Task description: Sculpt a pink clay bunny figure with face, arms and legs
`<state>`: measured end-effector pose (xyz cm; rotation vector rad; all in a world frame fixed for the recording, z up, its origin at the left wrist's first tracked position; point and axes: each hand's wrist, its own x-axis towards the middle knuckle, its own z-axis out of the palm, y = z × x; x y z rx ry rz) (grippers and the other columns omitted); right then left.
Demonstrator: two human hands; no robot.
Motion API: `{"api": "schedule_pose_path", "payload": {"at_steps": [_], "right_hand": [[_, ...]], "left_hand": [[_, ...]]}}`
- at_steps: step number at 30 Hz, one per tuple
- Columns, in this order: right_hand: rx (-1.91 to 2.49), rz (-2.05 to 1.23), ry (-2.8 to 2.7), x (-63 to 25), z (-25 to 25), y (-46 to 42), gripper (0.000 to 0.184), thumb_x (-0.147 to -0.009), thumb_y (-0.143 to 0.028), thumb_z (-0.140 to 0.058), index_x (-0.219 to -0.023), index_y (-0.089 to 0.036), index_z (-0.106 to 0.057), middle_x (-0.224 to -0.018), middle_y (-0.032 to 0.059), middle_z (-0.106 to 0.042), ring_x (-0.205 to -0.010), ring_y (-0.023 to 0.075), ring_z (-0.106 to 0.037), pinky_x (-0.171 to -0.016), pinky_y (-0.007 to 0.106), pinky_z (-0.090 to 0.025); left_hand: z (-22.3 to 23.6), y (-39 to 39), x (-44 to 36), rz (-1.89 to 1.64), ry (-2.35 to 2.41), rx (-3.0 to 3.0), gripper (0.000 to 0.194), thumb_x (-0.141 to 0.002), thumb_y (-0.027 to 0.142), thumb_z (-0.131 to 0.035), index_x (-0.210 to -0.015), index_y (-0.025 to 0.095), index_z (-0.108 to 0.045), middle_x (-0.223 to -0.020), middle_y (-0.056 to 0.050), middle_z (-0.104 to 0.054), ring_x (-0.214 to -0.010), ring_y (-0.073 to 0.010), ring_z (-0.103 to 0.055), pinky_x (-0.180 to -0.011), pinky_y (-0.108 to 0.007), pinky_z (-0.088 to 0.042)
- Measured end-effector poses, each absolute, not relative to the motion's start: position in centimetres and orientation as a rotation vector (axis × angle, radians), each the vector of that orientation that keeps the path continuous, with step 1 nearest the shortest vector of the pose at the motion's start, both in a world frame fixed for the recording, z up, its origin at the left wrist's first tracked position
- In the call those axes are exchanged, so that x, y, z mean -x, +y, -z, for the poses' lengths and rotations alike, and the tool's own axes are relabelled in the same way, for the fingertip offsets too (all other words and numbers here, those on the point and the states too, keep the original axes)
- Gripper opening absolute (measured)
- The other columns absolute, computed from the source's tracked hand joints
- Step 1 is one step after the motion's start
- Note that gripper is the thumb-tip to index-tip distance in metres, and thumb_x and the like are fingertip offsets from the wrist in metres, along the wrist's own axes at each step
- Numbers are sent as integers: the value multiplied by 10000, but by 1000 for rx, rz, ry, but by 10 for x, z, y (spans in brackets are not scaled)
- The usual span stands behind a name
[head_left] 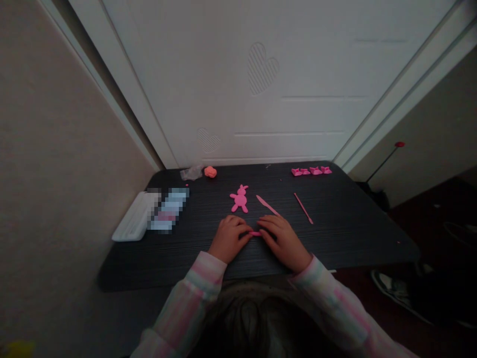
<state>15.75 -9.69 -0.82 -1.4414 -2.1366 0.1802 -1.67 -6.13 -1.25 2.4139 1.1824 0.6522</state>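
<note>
A short pink roll of modelling clay [255, 233] lies between my two hands, low over the near part of the dark table. The fingertips and thumb of my left hand [231, 237] close on its left end. On its right end are the thumb and fingers of my right hand [282, 238]. Just beyond them a flat pink clay rabbit figure [240, 200] rests on the tabletop, with ears, arms and legs spread. A pink clay knife [266, 204] lies slanted by my right fingers, its near end close to them. Farther right is a thin pink modelling stick [303, 208].
Along the back edge sit an orange clay lump [210, 172], a crumpled clear wrapper [191, 173] and several folded pink pieces [315, 170]. At left are a white tray [133, 219] and a blurred packet [169, 211]. A white panel [223, 89] stands behind the table [346, 233].
</note>
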Motion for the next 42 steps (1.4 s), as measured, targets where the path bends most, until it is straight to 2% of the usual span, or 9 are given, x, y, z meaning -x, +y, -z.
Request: {"api": "schedule_pose_path", "payload": {"at_steps": [3, 6, 9, 11, 13, 15, 20, 28, 42], "right_hand": [[1488, -165, -2136, -165, 3, -96, 259, -856, -238, -356, -995, -180, -566, -1001, 70, -605, -980, 171, -515, -871, 344, -375], [1583, -134, -2155, -166, 0, -92, 249, -861, -273, -354, -823, -164, -575, -812, 60, -620, -799, 171, -552, -715, 302, -399], [1634, -110, -2246, -159, -1, -87, 283, -858, -312, -367, -682, -173, -541, -655, 24, -598, -640, 147, -544, -613, 268, -355], [1632, -94, -2326, -153, -4, -82, 305, -860, -330, -366, -657, -177, -533, -620, 13, -597, -594, 133, -541, -574, 251, -324], [1610, -77, -2410, -148, -7, -77, 317, -861, -350, -363, -662, -178, -542, -616, 16, -607, -576, 129, -545, -548, 245, -297], [1566, -66, -2499, -144, -10, -74, 329, -858, -373, -366, -670, -179, -553, -627, 21, -621, -580, 131, -556, -544, 244, -284], [1489, -49, -2664, -136, -11, -73, 367, -865, -395, -340, -700, -168, -576, -662, 50, -646, -592, 143, -580, -549, 256, -283], [1435, -27, -2780, -135, -11, -71, 399, -862, -417, -327, -706, -156, -584, -659, 71, -651, -610, 157, -595, -579, 270, -301], [1520, -46, -2743, -130, -9, -77, 386, -872, -360, -321, -698, -165, -605, -681, 71, -664, -631, 155, -601, -603, 275, -301]], "left_hand": [[10, -64, 15, -637, 1111, -2431, 113, -732, 298, -578, -803, 270, -661, -863, -20, -609, -894, -188, -478, -783, -352, -370], [9, -66, 14, -634, 1069, -2435, 103, -713, 282, -599, -793, 273, -663, -876, -20, -611, -903, -191, -477, -783, -354, -372], [9, -66, 15, -655, 1066, -2418, 167, -686, 281, -622, -849, 258, -650, -879, -27, -610, -905, -200, -480, -797, -370, -380], [10, -65, 17, -699, 1082, -2388, 205, -673, 263, -627, -876, 242, -636, -877, -27, -610, -905, -197, -488, -808, -366, -390], [9, -64, 20, -767, 1121, -2343, 156, -687, 215, -597, -839, 214, -632, -861, -28, -610, -888, -183, -503, -809, -345, -403], [9, -63, 24, -851, 1185, -2288, 109, -715, 163, -538, -782, 187, -620, -829, -34, -609, -859, -170, -516, -796, -325, -416], [8, -62, 28, -1047, 1372, -2148, 161, -735, 91, -439, -728, 177, -575, -784, -34, -595, -809, -164, -528, -757, -322, -429], [7, -62, 28, -1155, 1458, -2065, 152, -729, 95, -445, -729, 182, -569, -780, -28, -597, -800, -163, -538, -750, -309, -431], [8, -61, 29, -1161, 1502, -2018, 150, -739, 119, -444, -751, 179, -581, -792, -32, -599, -812, -160, -547, -739, -303, -443]]}}
